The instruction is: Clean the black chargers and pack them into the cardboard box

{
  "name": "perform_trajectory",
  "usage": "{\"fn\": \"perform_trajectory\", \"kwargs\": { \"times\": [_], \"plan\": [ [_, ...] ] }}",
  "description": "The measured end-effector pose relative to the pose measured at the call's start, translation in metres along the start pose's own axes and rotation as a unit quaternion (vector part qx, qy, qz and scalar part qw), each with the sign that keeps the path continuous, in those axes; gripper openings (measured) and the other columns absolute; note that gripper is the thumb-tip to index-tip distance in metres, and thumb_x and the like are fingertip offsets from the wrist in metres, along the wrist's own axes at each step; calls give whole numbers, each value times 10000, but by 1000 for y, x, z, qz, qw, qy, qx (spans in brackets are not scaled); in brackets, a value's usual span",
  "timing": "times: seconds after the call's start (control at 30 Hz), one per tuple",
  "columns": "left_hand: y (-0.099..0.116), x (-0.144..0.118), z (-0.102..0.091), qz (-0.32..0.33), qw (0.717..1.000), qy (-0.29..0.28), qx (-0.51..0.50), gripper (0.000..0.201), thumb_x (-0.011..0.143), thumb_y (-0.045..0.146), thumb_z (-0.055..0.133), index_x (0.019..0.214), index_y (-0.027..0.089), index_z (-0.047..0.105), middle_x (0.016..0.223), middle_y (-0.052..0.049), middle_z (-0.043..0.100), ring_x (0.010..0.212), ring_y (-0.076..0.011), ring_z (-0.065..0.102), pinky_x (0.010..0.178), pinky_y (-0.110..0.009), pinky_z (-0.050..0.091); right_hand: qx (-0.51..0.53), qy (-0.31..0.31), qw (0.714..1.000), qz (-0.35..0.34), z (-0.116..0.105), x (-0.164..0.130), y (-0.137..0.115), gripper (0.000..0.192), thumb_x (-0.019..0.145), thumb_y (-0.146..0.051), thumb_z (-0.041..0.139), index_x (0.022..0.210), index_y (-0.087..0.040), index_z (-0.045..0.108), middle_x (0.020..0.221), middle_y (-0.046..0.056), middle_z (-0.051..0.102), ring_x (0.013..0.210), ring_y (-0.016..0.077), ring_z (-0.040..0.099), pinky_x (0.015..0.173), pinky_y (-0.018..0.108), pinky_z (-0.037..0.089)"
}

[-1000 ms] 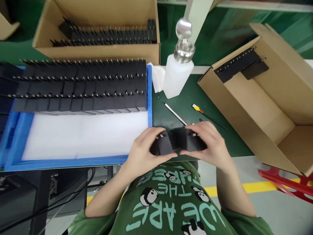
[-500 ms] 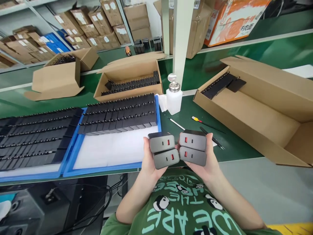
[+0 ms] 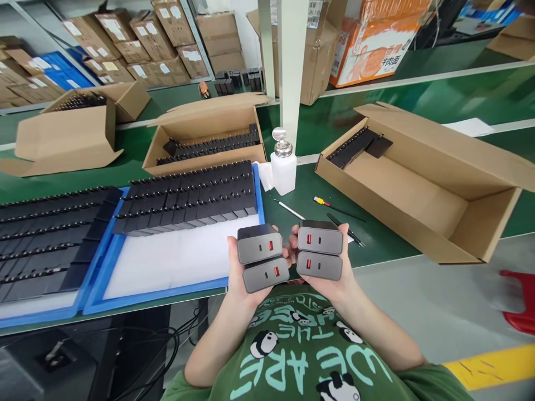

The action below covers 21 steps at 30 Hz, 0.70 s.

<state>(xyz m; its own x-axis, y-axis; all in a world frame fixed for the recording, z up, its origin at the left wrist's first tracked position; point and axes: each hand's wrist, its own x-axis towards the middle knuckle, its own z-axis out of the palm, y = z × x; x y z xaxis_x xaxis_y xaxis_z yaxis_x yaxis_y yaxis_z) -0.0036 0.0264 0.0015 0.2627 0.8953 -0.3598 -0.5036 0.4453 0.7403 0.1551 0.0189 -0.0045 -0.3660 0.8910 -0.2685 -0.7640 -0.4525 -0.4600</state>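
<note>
L hand (image 3: 239, 278): fingers curled, gripping two stacked grey rectangular plastic chargers (image 3: 262, 259), port faces toward camera, held above lap. R hand (image 3: 334, 281): same grip on second grey charger pair (image 3: 320, 250), just beside first. Both palms up, forearms raised.

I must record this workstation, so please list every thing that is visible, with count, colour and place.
chargers: four, dark grey, red ports; two stacked in each hand
blue trays: two, left, holding rows of black parts
open boxes: four, brown, on the green bench
bottle: one, white, metal cap, behind the hands
tools: several thin ones, right of the bottle; count unclear
stacked cartons: many, brown, far shelves
left hand: holds two chargers
right hand: holds two chargers
</note>
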Motion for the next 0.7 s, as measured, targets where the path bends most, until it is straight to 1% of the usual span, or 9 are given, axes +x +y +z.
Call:
{"fn": "perform_trajectory", "kwargs": {
  "times": [0.1,0.2,0.33,0.4,0.5,0.57,0.6,0.63,0.7],
  "plan": [
    [0,-1,-4,6,1000,-9,-9,810,683,945,425,1044,253,643,928,-111,599,773,-236,590,757,-468,561,6,-26,999,-19,-1,3,1,749,662,-902,572,988,-237,685,798,15,622,703,172,592,624,294,542],
    [0,-3,-12,15,998,-50,-19,801,723,928,430,1086,249,649,970,-113,617,804,-232,600,745,-438,563,-14,-38,998,-39,-1,7,2,751,636,-920,544,957,-251,656,794,11,582,639,155,504,574,291,514],
    [2,-4,-15,-11,989,-105,-101,744,693,854,624,1100,234,677,980,-77,645,838,-197,624,772,-349,573,-70,-31,995,-58,2,6,2,809,670,-977,367,957,-260,610,795,19,538,633,161,460,567,305,505],
    [4,-6,-11,-29,984,-111,-139,730,647,810,715,1081,223,691,961,-55,654,833,-182,630,772,-314,570,-110,-25,991,-67,2,5,3,847,688,-993,272,976,-265,595,809,24,529,637,163,463,571,305,503],
    [4,-7,-3,-28,990,-75,-117,780,621,836,708,1065,195,695,914,-58,662,811,-194,641,747,-319,567,-195,-16,977,-88,-4,3,1,891,729,-977,132,1028,-268,581,850,44,547,663,176,500,595,326,512],
    [1,-7,-1,-12,996,-36,-75,829,637,886,637,1075,183,686,925,-74,672,813,-211,652,740,-343,570,-273,-8,955,-117,-14,2,-4,918,752,-957,72,1089,-265,571,916,70,578,708,199,543,627,358,524],
    [1,-6,-3,1,998,-18,-53,847,651,906,596,1081,181,682,942,-84,679,818,-220,659,736,-355,571,-318,-3,938,-136,-21,2,-7,915,752,-962,106,1123,-264,565,966,83,591,746,213,565,653,375,531],
    [0,-5,-6,15,999,-4,-31,853,663,913,571,1084,180,680,958,-93,686,821,-227,665,733,-364,572,-367,3,917,-158,-28,2,-11,890,745,-970,205,1151,-262,561,1024,95,598,800,230,585,693,391,537],
    [2,-2,-14,48,998,24,21,845,653,904,595,1067,172,685,959,-102,697,822,-237,671,726,-370,572,-477,9,858,-193,-41,3,-18,803,693,-905,541,1166,-257,578,1112,109,604,928,269,595,806,426,532]
  ]
}}
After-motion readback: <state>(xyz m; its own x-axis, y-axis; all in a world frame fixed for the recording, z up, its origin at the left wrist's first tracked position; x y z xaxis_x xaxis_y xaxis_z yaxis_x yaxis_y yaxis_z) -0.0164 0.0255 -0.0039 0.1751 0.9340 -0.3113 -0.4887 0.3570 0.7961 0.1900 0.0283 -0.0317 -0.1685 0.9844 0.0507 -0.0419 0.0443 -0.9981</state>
